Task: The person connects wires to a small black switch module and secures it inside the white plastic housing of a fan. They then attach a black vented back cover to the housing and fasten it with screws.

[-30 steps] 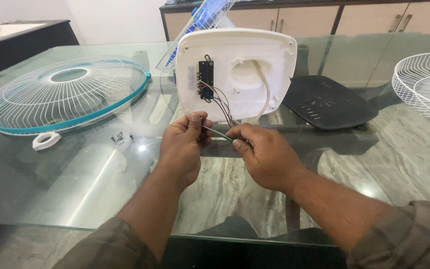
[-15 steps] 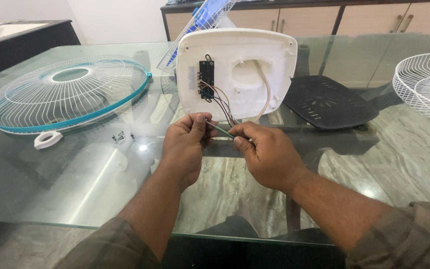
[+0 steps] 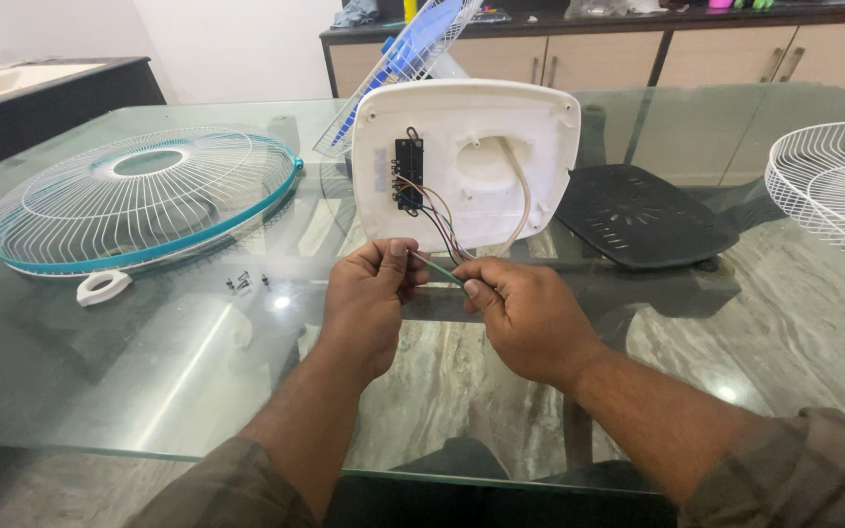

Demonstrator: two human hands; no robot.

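Little had changed over the last second: from the left, the round wire fan guard (image 3: 139, 200) with its teal rim lay flat on the glass table (image 3: 100, 391), loose screws (image 3: 246, 283) beside it. Left hand (image 3: 369, 303) and right hand (image 3: 525, 318) stayed pinched shut on the thin green wire (image 3: 437, 268), so the work remained at that wire, which ran up to the upright white plastic housing (image 3: 481, 156); right of it lay a black perforated plate (image 3: 643, 215).

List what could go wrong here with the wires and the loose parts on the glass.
Both hands, left hand and right hand, pinch the thin wires from the black switch block; a hard tug might pull one loose. The white housing stands upright and could tip. The small screws lie loose on the glass table and might roll away.
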